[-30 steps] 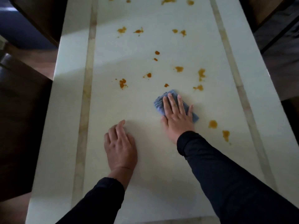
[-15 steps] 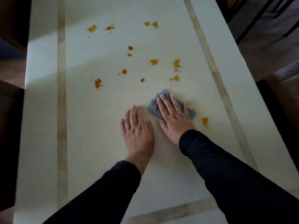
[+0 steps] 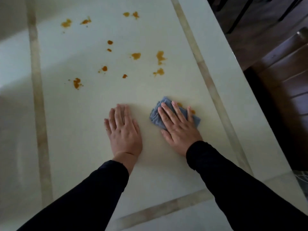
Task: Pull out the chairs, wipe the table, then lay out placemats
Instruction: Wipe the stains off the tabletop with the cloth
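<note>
1. Your right hand (image 3: 179, 126) lies flat on the blue cloth (image 3: 156, 115), fingers straight and spread, pressing it to the cream table (image 3: 86, 147). Nothing is gripped; the cloth is only pinned under the palm and fingers.
2. The cloth sits toward the right side of the tabletop, just inside the tan inlay strip (image 3: 215, 95). Two small orange smears (image 3: 179, 104) peek out at its far edge by your fingertips, so that seems to be the mess in hand. Push the cloth fully over them and draw it back toward you.
3. Your left hand (image 3: 123, 129) rests flat on the bare table beside the cloth, fingers straight and together, holding nothing. Use it as a brace and keep it off the dirty zone.
4. The cloth looks bunched, more of it to the left of your fingers. Spreading it flatter would probably pick up more per pass.
5. A scatter of orange stains (image 3: 135, 55) lies farther up the table, well apart from the cloth. Work outward stain by stain rather than smearing across.
6. No placemats are in view; judging by the stains, wiping is far from done.
</note>
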`<state>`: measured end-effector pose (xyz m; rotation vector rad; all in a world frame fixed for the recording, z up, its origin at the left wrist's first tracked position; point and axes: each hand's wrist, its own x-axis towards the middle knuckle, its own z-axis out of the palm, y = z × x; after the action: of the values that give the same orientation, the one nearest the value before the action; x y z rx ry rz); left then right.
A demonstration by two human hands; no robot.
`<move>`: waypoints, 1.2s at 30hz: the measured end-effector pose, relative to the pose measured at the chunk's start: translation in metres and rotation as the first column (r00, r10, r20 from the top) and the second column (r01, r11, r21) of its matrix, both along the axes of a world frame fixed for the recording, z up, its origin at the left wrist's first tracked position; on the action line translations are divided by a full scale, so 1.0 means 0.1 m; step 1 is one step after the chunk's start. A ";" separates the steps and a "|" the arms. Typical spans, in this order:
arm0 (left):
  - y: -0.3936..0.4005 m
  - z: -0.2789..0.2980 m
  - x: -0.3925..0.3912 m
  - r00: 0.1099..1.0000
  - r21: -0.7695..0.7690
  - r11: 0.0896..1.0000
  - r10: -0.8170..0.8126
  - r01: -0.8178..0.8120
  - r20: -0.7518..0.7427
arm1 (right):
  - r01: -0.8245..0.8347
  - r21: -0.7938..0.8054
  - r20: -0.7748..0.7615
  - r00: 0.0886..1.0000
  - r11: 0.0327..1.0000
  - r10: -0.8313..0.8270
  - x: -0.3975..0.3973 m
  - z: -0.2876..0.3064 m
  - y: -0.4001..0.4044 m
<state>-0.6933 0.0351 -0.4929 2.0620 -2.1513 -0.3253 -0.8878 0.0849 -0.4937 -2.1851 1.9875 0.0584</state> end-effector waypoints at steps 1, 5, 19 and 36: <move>0.00 -0.01 -0.01 1.000 0.003 1.000 -0.028 0.028 0.003 | 0.027 -0.009 0.008 1.000 1.000 -0.027 0.02 -0.01 0.02; 0.03 0.01 -0.23 0.998 0.051 0.997 -0.059 0.060 -0.006 | 0.058 -0.033 0.034 0.998 0.998 -0.057 0.13 0.00 0.23; 0.25 -0.08 -0.51 0.997 -0.003 0.998 0.066 -0.066 -0.051 | -0.186 -0.010 -0.076 0.980 0.982 0.185 -0.59 -0.01 0.08; 0.26 -0.05 -0.51 0.996 0.009 0.997 0.075 -0.075 -0.046 | 0.002 -0.006 0.006 1.000 1.000 -0.002 -0.66 -0.02 -0.54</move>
<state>-0.7443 0.0611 -0.4976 2.1109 -2.0438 -0.3694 -0.9537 0.0305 -0.4961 -2.1844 1.9895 0.0460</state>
